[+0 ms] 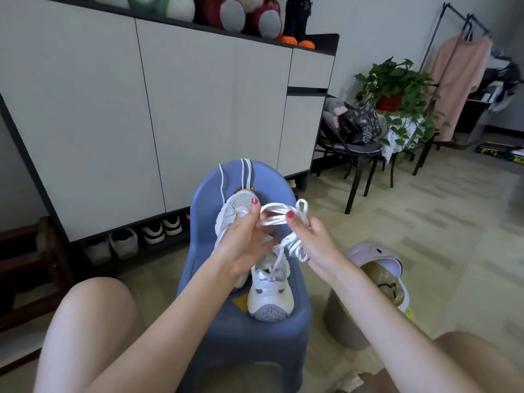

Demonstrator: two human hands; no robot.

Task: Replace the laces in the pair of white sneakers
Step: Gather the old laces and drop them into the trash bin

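A small blue chair (243, 330) serves as the landmark. Two white sneakers (269, 293) are laid on its seat, one nearer its backrest and one at the front edge, sole showing. Above the seat, a bundle of white lace (279, 215) is held between both hands. It is pinched by the thumb and fingers of the left hand (246, 245), and loops of it are gripped in the curled fingers of the right hand (312, 239). More lace (246, 174) is draped over the chair's backrest, possibly two separate strands. A pink-lidded bin (368, 296) is seen right of the chair.
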